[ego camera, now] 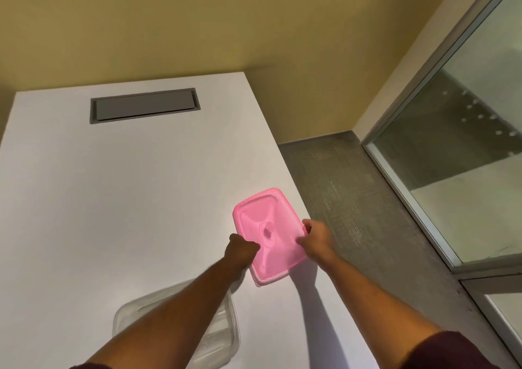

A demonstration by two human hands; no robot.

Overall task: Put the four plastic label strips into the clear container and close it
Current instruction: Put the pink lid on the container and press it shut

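Note:
A pink lid (268, 233) is held over the white table (113, 193) near its right edge. My left hand (241, 251) grips the lid's left side with curled fingers. On the opposite long side, my right hand (315, 237) pinches the lid's edge. The clear container (226, 337) stands near the front of the table, mostly hidden under my left forearm. Pale strips seem to lie inside it, too blurred to make out.
A grey cable hatch (145, 105) is set into the table at the back. To the right the table ends above a grey carpeted floor (353, 199), with a glass partition (466, 157) beyond. A yellow wall stands behind.

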